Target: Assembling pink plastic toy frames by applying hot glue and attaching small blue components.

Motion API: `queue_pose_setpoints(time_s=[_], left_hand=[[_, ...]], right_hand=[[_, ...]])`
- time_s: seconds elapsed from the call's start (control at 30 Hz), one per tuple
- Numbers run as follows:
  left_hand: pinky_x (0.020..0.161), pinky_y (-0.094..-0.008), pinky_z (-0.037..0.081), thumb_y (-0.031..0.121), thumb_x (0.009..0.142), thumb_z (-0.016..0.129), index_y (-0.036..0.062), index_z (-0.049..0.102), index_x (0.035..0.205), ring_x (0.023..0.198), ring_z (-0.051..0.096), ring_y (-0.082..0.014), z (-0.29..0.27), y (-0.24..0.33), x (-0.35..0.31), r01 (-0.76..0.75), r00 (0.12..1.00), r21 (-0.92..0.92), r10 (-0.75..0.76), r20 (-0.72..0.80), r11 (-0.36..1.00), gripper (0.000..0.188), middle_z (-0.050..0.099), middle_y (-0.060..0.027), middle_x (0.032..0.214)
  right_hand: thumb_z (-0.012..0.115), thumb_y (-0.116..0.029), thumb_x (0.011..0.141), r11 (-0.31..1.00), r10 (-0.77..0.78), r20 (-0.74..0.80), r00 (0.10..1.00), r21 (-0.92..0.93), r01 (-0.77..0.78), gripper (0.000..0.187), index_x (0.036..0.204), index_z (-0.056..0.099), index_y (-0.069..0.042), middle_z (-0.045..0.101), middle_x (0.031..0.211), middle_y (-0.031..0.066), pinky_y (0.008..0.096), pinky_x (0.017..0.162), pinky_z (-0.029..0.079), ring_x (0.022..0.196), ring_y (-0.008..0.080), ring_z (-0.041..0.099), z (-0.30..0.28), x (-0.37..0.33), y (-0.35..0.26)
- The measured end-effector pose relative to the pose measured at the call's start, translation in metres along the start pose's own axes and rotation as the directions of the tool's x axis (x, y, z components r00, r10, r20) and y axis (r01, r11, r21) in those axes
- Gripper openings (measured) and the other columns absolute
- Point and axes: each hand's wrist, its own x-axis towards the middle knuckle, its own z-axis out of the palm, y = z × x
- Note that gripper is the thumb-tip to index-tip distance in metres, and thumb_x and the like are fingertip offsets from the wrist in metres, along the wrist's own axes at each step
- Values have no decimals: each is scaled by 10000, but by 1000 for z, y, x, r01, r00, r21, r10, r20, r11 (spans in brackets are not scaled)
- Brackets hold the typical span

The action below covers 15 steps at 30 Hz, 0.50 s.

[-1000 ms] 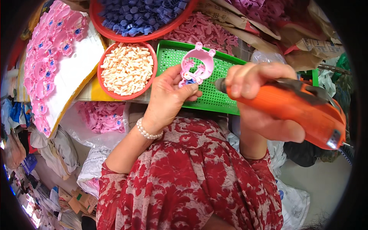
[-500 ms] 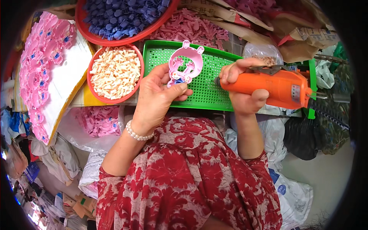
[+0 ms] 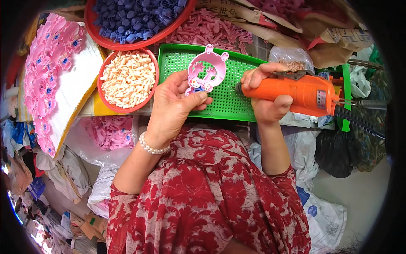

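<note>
My left hand (image 3: pixel 175 106) holds a pink round plastic toy part (image 3: pixel 206 70) with small ears and cut-out shapes, a blue piece showing under it. It is held upright over a green perforated tray (image 3: pixel 230 99). My right hand (image 3: pixel 265 95) grips an orange electric screwdriver (image 3: pixel 302 91), lying roughly level, its tip end pointing left toward the pink part. A dark coiled cable (image 3: pixel 359 120) runs from its back end to the right.
A red bowl of cream-coloured small parts (image 3: pixel 127 80) sits left of the tray. Behind it stands a red basin of blue parts (image 3: pixel 135 19) and a heap of pink parts (image 3: pixel 211 29). Assembled pink pieces (image 3: pixel 46 72) lie on a white board at left. Bags surround my lap.
The screwdriver has swung from close in front of the camera down and left, level beside the pink part. My left hand has kept the part, now turned more upright.
</note>
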Motion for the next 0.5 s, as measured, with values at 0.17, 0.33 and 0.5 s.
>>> queue_pose_setpoints(time_s=[0.17,0.33,0.5], left_hand=[[646,-217,538,-53,809,581,-59,421,1206,767,634,-148,1,0,0,-5,1000,9,5,-1,1000,428,604,-115,1022],[632,-210,532,-53,808,578,-59,423,1207,757,632,-139,1,0,1,3,1000,23,-2,-6,1000,428,606,-111,1014],[614,-195,516,-38,800,587,-54,441,1192,737,624,-122,1,0,1,17,1000,56,-17,-14,998,418,609,-99,991]], right_hand=[[557,-722,690,1000,3,4,1000,-12,-3,779,1080,473,-53,527,752,36,327,660,428,670,171,513,1,0,-2],[537,-725,703,1000,-8,20,1000,30,7,790,1091,472,-40,534,755,44,333,664,430,665,176,514,0,2,-4],[493,-752,709,989,-113,134,985,115,98,838,1111,460,-17,533,768,51,341,682,429,687,179,516,5,12,-26]])
